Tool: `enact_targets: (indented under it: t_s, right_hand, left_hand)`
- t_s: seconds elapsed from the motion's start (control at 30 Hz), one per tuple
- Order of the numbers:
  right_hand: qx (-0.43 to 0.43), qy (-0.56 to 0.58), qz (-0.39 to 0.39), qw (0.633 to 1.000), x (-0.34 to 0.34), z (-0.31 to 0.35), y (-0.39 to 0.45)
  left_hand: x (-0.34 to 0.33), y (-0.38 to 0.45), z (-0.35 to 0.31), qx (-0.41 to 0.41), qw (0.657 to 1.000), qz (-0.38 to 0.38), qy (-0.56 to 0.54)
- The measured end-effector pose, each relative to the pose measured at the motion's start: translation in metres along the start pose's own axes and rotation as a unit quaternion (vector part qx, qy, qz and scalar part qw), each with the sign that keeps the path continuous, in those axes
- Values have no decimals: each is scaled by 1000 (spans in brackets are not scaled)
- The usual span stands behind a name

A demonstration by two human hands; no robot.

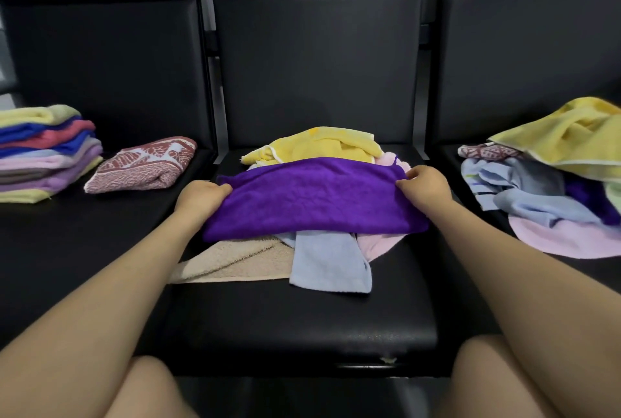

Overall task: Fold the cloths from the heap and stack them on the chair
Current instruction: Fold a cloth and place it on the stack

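While both hands, left hand [201, 197] and right hand [425, 182], pinched the purple cloth [312, 199] half-folded, folded stack [47, 152] stood at nine o'clock; heap [554, 175] at three o'clock remained.

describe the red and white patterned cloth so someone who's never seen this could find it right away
Look at the left black seat, where a tall stack of folded cloths sits at the far left. Just right of that stack lies the red and white patterned cloth, folded on its own. It is the only leaf-patterned cloth on that seat; the stacked ones are plain.
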State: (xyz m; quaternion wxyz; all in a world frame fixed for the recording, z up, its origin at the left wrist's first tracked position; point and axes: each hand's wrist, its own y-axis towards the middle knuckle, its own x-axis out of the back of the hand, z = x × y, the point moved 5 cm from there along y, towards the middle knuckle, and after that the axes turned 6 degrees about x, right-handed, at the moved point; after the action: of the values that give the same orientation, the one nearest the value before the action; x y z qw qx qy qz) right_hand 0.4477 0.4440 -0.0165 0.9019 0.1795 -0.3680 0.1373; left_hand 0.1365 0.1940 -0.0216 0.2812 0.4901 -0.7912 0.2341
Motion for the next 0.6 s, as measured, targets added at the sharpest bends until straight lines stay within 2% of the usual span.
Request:
enact_targets:
  t_s: [0.13,0.27,0.33,0.4,0.5,0.6]
  right_hand:
    - [-16,5,31,999,0,-2,-2]
    - [-11,-12,37,999,-1,1,-3]
    - [-3,-11,38,999,-1,2,-3]
    - [3,9,34,999,-3,4,-2]
    - [-16,117,7,993,-6,1,3]
    - [-54,246,-35,967,-4,-5,11]
  left_hand:
    - [4,-6,1,6,1000,5,23]
    - [5,-6,5,-3,1000,1,-11]
    - [4,-6,3,-26,999,-5,-44]
    - [2,-8,-3,-89,996,1,-28]
    - [-3,-9,-12,-178,982,18,-59]
    - [-3,-3,-9,-155,977,13,-147]
